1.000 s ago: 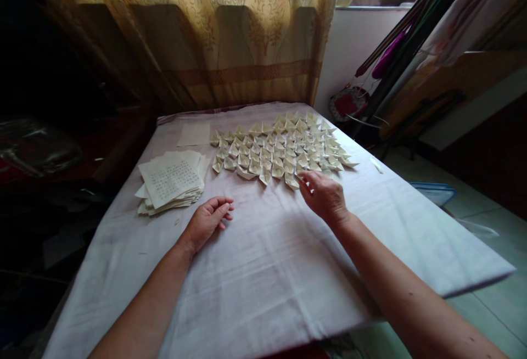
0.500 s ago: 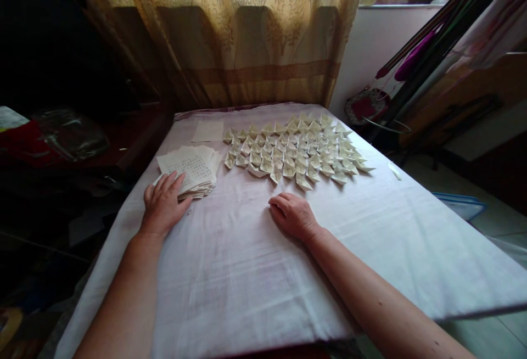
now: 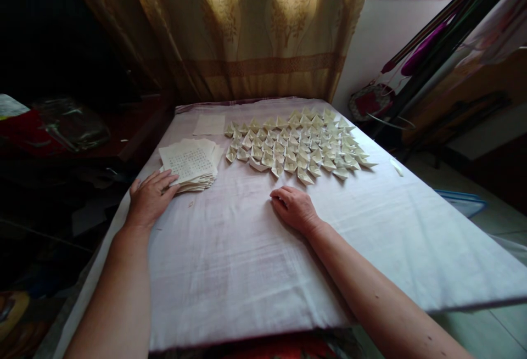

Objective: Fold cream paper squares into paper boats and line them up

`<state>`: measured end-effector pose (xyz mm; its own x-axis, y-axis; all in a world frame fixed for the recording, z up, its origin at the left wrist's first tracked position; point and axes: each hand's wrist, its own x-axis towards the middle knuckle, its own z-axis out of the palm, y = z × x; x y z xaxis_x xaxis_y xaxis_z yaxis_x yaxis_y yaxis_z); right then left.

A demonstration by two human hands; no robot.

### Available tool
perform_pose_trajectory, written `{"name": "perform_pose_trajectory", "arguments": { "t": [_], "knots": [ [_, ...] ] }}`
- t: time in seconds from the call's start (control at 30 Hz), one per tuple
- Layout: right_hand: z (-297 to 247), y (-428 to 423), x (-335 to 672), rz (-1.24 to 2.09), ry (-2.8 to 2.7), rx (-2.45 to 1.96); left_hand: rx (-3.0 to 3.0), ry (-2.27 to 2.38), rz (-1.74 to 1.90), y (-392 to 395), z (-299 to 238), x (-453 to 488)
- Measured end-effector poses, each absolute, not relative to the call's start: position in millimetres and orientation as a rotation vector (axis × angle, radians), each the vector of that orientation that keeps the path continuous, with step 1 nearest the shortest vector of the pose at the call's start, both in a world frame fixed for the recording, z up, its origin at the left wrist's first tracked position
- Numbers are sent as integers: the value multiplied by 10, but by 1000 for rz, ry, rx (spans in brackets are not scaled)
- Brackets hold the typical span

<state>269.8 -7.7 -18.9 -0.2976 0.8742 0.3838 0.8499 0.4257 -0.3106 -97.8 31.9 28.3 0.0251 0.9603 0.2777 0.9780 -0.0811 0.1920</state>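
Note:
My left hand (image 3: 151, 197) rests at the near left corner of a stack of square paper sheets (image 3: 187, 166). Its fingers are stretched out and touch the stack's edge; the top sheet bears rows of handwritten or printed characters. My right hand (image 3: 294, 206) lies on the cloth near the middle of the table, fingers curled together with thumb against them, and nothing shows in it. Just beyond it stand many small folded paper boats (image 3: 290, 147) in close rows. A single blank paper sheet (image 3: 209, 125) lies flat behind the stack.
A pale cloth covers the table (image 3: 230, 271). A small white strip (image 3: 397, 167) lies near the right edge. Behind hangs a gold curtain (image 3: 255, 35). To the left is a dark surface with a clear plastic bag (image 3: 72, 123); a round bag (image 3: 373, 101) hangs at right.
My left hand has slid back and left, from lying over the stack's corner to its edge. My right hand stays in place. The view has tilted slightly.

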Motion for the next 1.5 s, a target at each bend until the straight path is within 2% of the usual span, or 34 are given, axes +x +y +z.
{"name": "perform_pose_trajectory", "arguments": {
  "t": [0.33,0.47,0.6,0.8,0.9,1.1,1.23,1.4,1.5],
  "knots": [
    [-225,-74,2707,64,-2149,-1423,-2214,-1938,-1083,359,252,-840],
    [-239,-78,2710,86,-2075,-1378,-2555,-1779,-1185,258,232,-460],
    [-236,-87,2723,2,-1957,-1288,-3002,-1645,-1092,100,161,-79],
    [-193,-128,2762,-29,-2222,-1161,-3467,-1567,-934,-127,146,154],
    [-141,-156,2765,70,-2341,-1076,-3604,-1660,-1039,-185,236,151],
    [71,-247,2719,509,-2214,-986,-3652,-2026,-1559,-171,256,51],
    [205,-258,2631,799,-2143,-1173,-3526,-2387,-1727,-157,194,23],
    [185,-134,2440,691,-2123,-1407,-3412,-2668,-1553,-94,203,-45],
    [116,-92,2335,526,-2110,-1557,-3086,-2650,-1559,-41,216,-94]
  ]
}}
